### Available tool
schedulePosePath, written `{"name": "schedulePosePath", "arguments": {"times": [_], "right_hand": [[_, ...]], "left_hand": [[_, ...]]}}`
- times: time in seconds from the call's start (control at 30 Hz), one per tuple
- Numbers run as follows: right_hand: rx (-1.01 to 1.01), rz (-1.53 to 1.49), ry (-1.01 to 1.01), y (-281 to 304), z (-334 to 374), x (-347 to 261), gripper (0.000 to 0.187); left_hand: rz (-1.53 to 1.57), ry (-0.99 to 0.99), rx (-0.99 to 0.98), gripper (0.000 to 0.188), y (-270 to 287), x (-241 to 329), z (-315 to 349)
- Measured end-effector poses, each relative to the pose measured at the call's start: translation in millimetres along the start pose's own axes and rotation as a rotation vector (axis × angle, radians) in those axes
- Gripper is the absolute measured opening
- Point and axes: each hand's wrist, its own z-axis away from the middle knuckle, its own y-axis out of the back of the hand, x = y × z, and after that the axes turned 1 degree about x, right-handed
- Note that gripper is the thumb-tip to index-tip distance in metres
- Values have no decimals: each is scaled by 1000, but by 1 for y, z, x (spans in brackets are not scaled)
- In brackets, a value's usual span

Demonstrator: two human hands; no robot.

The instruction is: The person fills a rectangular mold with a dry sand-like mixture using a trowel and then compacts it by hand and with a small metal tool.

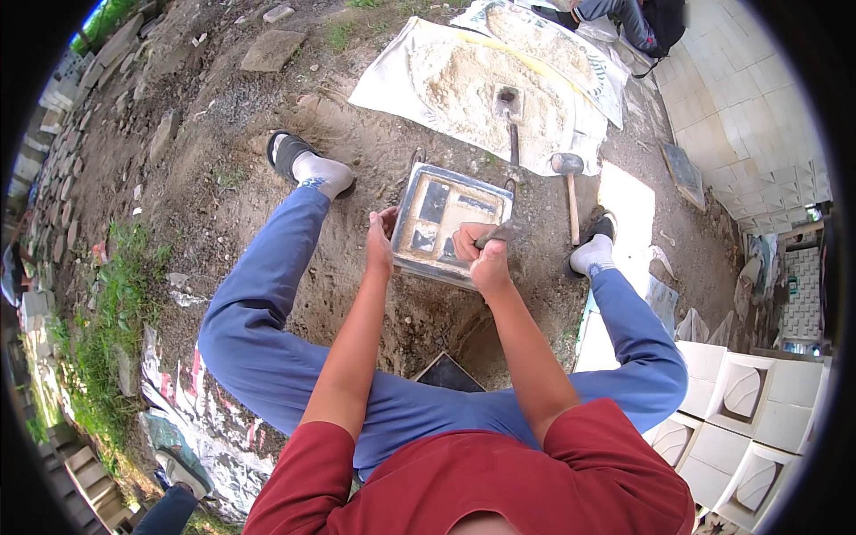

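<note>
A square metal mould [459,275] sits on the dirt between my feet. Pale, sandy mix fills parts of it, and several dark recesses show among the mix. My left hand [382,239] is at the mould's left side, fingers curled against its edge. Over the mould's right part, my right hand [483,257] is closed around a small trowel-like tool; its greyish blade [506,232] points to the right, and the fist hides its handle. Beyond the mould's right corner lies a mallet [567,164] with a dark head and wooden handle.
White sacking [379,89] spread ahead bears pale powder and a square-headed scoop [508,102]. Patterned white blocks [740,392] stand at the right, near a light tiled wall [731,107]. Another person's leg [629,22] shows at the top right. A dark plate [448,373] lies below the mould.
</note>
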Motion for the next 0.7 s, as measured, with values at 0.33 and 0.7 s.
{"name": "schedulePosePath", "arguments": {"times": [0.33,0.7], "right_hand": [[-92,17,41,-24,-19,10,90],[-46,31,-30,-59,-35,24,84]], "left_hand": [[220,103,-24,99,-5,19,19],[640,95,-6,110,-4,35,27]]}}
